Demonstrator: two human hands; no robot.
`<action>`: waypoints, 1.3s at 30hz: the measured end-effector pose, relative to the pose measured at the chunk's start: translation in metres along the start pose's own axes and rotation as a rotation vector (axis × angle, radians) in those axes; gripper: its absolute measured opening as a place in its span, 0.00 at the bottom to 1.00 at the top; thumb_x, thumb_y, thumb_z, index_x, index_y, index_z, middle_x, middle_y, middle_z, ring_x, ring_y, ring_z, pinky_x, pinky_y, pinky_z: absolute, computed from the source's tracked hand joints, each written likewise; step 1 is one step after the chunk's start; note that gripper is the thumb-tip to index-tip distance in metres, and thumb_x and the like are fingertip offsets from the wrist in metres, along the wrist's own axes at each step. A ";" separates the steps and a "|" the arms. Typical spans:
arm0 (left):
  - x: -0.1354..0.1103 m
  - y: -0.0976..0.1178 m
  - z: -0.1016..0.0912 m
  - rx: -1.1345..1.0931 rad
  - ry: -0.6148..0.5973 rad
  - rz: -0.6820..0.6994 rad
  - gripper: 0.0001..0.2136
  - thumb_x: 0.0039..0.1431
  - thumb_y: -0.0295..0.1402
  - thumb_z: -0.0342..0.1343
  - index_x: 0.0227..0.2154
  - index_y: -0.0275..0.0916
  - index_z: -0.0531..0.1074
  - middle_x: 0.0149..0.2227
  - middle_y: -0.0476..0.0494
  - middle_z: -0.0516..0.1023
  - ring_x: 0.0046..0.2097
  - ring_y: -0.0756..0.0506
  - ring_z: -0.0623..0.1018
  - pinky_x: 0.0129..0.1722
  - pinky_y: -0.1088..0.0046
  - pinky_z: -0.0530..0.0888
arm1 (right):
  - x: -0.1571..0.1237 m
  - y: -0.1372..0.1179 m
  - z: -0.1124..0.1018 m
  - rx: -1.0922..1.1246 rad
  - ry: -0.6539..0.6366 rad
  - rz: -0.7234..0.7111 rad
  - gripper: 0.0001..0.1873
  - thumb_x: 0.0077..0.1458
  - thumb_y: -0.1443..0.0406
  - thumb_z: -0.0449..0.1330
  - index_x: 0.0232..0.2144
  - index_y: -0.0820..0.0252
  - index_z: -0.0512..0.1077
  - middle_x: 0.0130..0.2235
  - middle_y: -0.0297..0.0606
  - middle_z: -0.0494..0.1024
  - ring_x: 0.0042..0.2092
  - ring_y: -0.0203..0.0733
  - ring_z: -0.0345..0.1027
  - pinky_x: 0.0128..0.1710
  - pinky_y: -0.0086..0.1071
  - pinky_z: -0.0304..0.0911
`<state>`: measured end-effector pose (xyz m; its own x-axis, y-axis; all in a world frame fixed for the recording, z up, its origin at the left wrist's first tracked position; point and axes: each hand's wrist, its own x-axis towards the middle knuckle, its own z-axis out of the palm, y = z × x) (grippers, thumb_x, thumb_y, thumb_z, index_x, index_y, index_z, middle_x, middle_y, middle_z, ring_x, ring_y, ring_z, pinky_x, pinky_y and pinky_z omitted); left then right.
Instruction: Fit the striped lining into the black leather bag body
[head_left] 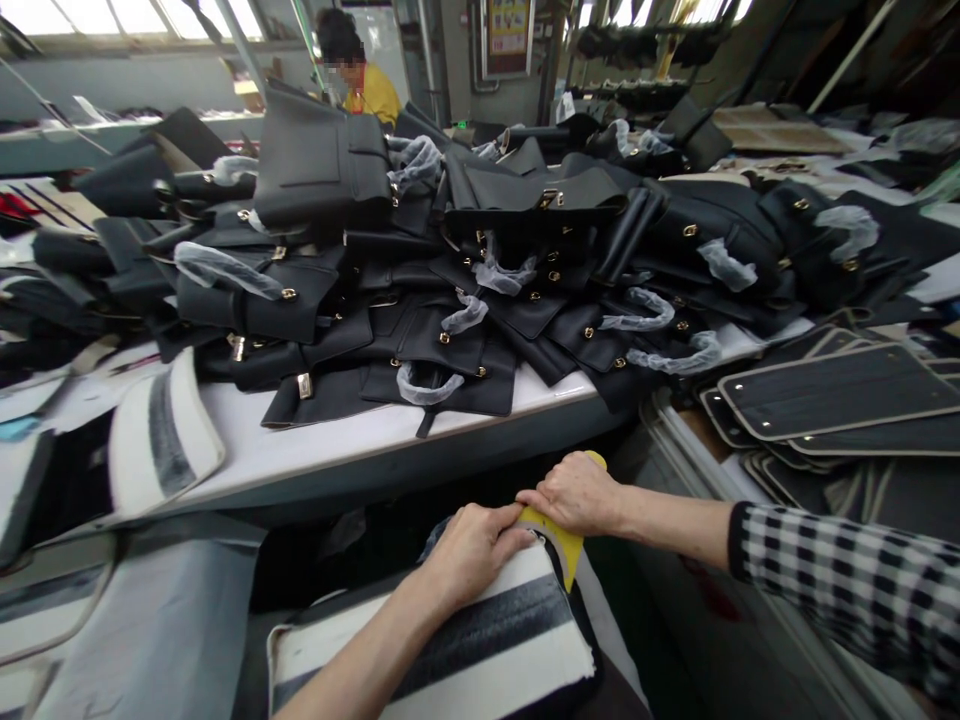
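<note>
Looking down from the head view, past the near edge of a white worktop [337,455].

Low in the middle, below that edge: a white-and-grey striped padded panel with a black rim [480,640]. Long axis from lower left up to the right, with the far corner tucked under both hands.

Pressing on that far corner with the left hand [472,548]. Fingers folded over the edge, grip narrow and closed on the panel, fingertips touching a yellow flat strip of stiff material [561,545].

Just beyond, clasping that same strip with the right hand [577,493]. Knuckles up, grip closed round it. Showing only a rounded yellow tip above the knuckles and a yellow wedge below the palm.

Long axis of the strip steep, from the tip at upper right down across the panel's black rim. Nearer to the strip: the right hand, wrapped round it. Nearer to the panel: the left. No gap between the two hands.

Behind the right wrist, a black-and-white checked sleeve [840,580].

Further up on the worktop, well apart from the hands: a heap of black leather bag pieces with gold fittings [450,300], handles wrapped in clear film. At left, a second striped panel [161,435]. At right, a stack of black oblong boards with pale edges [840,390]. Far back, a person in a yellow top [371,92].
</note>
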<state>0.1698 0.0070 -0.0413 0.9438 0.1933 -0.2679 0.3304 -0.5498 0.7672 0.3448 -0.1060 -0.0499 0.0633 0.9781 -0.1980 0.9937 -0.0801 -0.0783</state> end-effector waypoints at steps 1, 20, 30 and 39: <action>0.000 0.000 0.000 0.010 0.000 0.006 0.11 0.64 0.40 0.51 0.32 0.42 0.74 0.23 0.51 0.70 0.25 0.48 0.68 0.27 0.72 0.57 | -0.001 -0.001 0.001 0.000 -0.003 0.010 0.39 0.67 0.49 0.35 0.27 0.59 0.80 0.29 0.47 0.82 0.32 0.50 0.77 0.29 0.35 0.54; -0.002 -0.010 -0.006 -0.333 -0.164 -0.059 0.23 0.62 0.51 0.49 0.31 0.36 0.78 0.28 0.47 0.74 0.32 0.46 0.69 0.33 0.72 0.63 | -0.032 -0.049 0.009 0.102 -0.014 0.273 0.39 0.67 0.53 0.33 0.29 0.60 0.80 0.31 0.51 0.81 0.33 0.54 0.77 0.30 0.38 0.60; 0.015 -0.015 -0.019 -0.565 -0.187 -0.234 0.22 0.42 0.42 0.65 0.41 0.36 0.80 0.40 0.41 0.81 0.42 0.41 0.76 0.46 0.65 0.72 | -0.059 -0.030 0.027 0.325 0.046 0.458 0.45 0.67 0.51 0.25 0.18 0.60 0.74 0.23 0.41 0.79 0.26 0.39 0.73 0.24 0.29 0.58; 0.021 -0.015 -0.010 -0.402 -0.185 -0.226 0.14 0.46 0.40 0.63 0.31 0.35 0.80 0.25 0.49 0.75 0.30 0.46 0.72 0.33 0.71 0.69 | -0.030 -0.038 0.033 0.203 0.109 0.489 0.40 0.67 0.50 0.33 0.24 0.59 0.79 0.29 0.45 0.82 0.33 0.47 0.76 0.28 0.33 0.58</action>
<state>0.1848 0.0278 -0.0530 0.8450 0.1037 -0.5246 0.5347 -0.1465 0.8323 0.3026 -0.1381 -0.0732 0.5340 0.8308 -0.1566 0.8087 -0.5560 -0.1920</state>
